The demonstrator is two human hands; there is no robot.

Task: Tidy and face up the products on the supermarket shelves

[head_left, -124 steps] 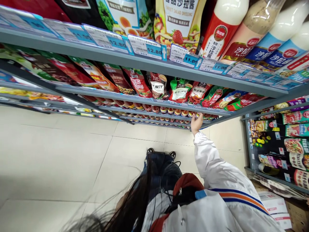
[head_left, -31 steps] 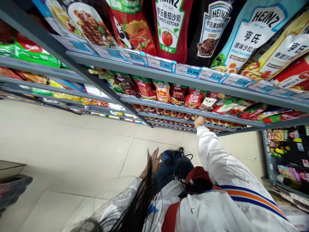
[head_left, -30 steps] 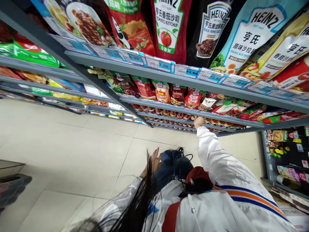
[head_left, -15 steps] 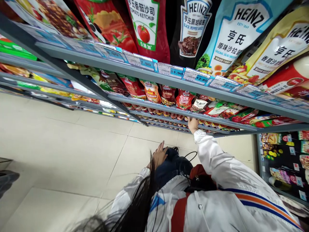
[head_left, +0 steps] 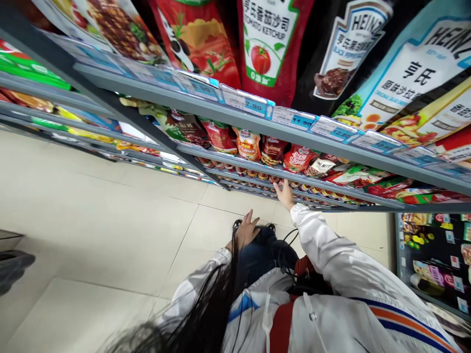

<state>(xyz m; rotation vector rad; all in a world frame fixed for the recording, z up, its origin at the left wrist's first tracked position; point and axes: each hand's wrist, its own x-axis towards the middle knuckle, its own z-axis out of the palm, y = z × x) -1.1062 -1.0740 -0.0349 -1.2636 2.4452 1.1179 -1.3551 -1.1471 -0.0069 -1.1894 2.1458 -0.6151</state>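
While long dark hair and a white jacket crowd the near side, the grey edge of the upper shelf slants across above both hands, lined with price tags. Pale floor tiles leave broad room on the left; a narrower strip of floor on the right separates the shelving from a second rack of packets. The left hand is by the dark trousers, near a shoe, with its fingers fanned wide. Farther forward, the right hand is at the front edge of the lower shelving, its visible digits well apart.

On the upper shelf stand a tomato ketchup pouch, a black pepper sauce pouch and an original salad dressing pouch. Below them, smaller sauce pouches lean in a row, and under those come small jars (too small here for their labels to be read). The jars line up behind and beside the right fingertips; whether any is being touched, I cannot tell.

Half a second ago, the right hand's digits were closer together at the shelf edge; now they are parted. The black pepper sauce pouch appears farther right in view.
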